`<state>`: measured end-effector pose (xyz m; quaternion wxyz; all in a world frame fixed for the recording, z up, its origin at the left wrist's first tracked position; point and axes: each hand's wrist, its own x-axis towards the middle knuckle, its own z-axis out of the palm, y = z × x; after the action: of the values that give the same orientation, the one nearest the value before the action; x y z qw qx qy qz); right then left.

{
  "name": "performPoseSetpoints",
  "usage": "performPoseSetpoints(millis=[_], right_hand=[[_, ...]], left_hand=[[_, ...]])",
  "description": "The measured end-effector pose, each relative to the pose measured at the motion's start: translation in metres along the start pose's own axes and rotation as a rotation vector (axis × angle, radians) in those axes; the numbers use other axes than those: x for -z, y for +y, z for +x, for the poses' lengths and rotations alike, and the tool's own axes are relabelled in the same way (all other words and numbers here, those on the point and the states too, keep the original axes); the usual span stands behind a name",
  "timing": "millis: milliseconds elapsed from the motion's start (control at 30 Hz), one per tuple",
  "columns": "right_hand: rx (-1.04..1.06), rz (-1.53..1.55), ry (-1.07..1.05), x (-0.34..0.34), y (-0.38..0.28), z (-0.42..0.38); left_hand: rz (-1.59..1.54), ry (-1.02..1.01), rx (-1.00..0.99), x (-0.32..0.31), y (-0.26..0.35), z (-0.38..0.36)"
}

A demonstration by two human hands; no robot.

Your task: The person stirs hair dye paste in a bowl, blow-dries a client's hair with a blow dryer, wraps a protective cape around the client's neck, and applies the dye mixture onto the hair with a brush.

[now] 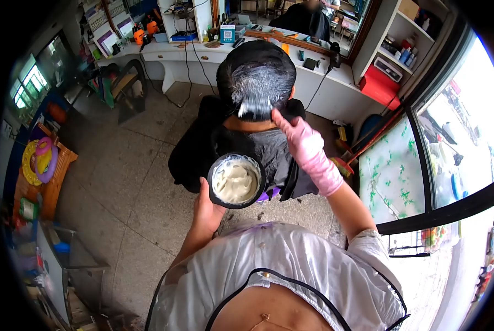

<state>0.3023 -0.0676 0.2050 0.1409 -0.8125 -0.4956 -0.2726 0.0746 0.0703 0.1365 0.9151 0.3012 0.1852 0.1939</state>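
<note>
My bare left hand (207, 208) grips a black bowl (261, 190) from its left side, thumb up along the wall. White cream (235, 181) fills much of the bowl. In a pink glove, my right hand (306, 142) is closed around a dye brush (255, 106), its handle mostly hidden by the fingers. The bristles lie against the lower back of a seated person's dark hair (283, 63), where white cream is smeared over the crown and back. A black cape (197, 143) covers that person's shoulders.
A white counter (203, 55) with a mirror (313, 22) runs in front of the seated person. Cords (187, 83) hang down from it. To the right are a shelf (390, 49) and glazed doors (393, 171); a wooden bench (59, 171) with swim rings stands left.
</note>
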Motion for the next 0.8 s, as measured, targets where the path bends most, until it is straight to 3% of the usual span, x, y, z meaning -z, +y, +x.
performPoseSetpoints(millis=[33,100,200,333,433,500,567,600,633,733,767,800], right_hand=[[-0.132,0.124,-0.123,-0.004,0.0,-0.006],[-0.08,0.145,0.053,-0.004,0.007,-0.018],[-0.191,0.627,0.347,-0.01,0.022,0.0],[-0.188,0.578,0.304,-0.039,0.023,-0.012],[-0.128,0.488,0.15,-0.026,0.009,-0.03],[-0.2,0.789,0.132,-0.053,0.022,-0.025],[-0.136,0.653,0.363,-0.016,0.007,0.0],[-0.216,0.424,0.203,0.008,0.0,0.009],[-0.215,0.425,0.201,0.004,0.0,0.005],[-0.055,0.034,0.104,-0.018,0.004,-0.014],[-0.196,0.011,-0.06,-0.021,0.0,-0.018],[-0.12,0.04,0.0,-0.018,0.001,-0.023]], left_hand=[[-0.003,0.006,-0.002,0.0,0.0,0.0],[-0.006,0.013,-0.004,-0.001,-0.002,0.001],[0.013,0.043,0.005,0.001,-0.002,0.0],[-0.006,0.062,0.011,0.002,-0.003,0.002],[-0.015,0.08,0.022,0.0,-0.001,0.002],[-0.007,0.098,0.041,0.0,0.001,0.003],[-0.003,0.062,0.041,0.002,0.001,0.003],[-0.003,0.064,0.042,0.003,-0.001,0.004],[-0.013,0.052,0.034,0.004,-0.002,0.004],[-0.023,0.052,0.033,0.007,-0.002,0.004],[-0.024,0.067,0.046,0.008,-0.003,0.005],[-0.027,0.068,0.047,0.008,-0.004,0.005]])
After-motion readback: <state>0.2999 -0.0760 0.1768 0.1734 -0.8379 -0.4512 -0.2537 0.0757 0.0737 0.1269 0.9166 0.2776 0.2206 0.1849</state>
